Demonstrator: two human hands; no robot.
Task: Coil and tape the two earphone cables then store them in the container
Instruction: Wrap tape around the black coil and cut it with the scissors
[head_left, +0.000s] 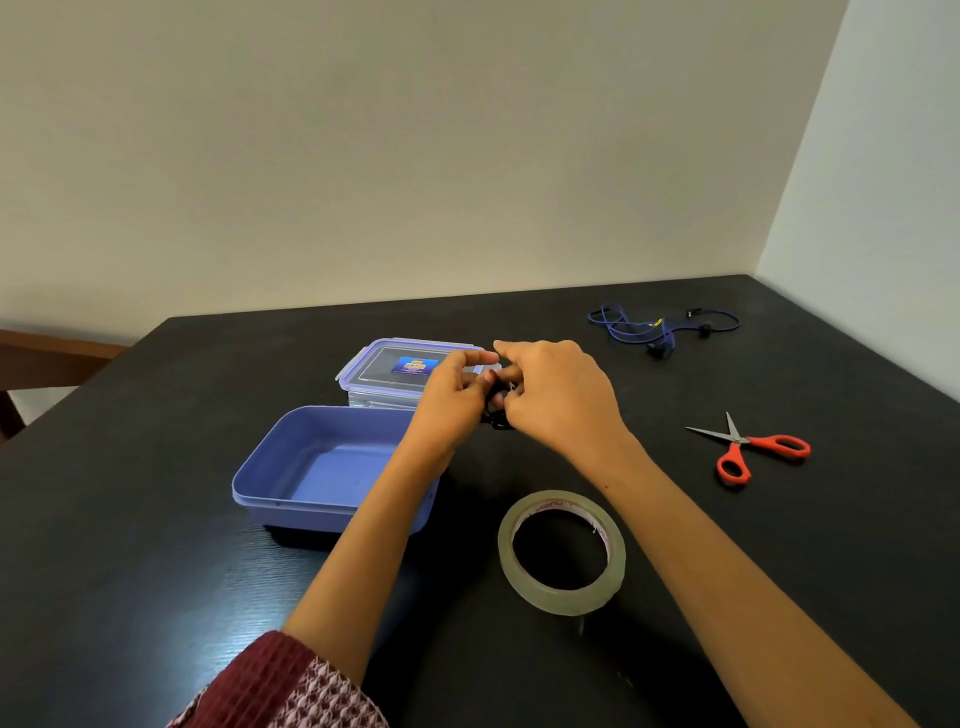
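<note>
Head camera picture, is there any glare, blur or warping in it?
Head view: soft, even light; a pale sheen on the table at lower left; the wall corner leans, likely wide-angle warping; the black cable pinched between the left hand and right hand blends into the dark tabletop.

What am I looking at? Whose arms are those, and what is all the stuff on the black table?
There is no machine here. A person wears a camera on their head, so you see their own two arms from above. The left hand and the right hand pinch a small black earphone cable between them, above a dark table. On the table lie an open blue container, a lidded clear box behind it, a roll of clear tape, red-handled scissors and a loose blue earphone cable at the far right.
</note>
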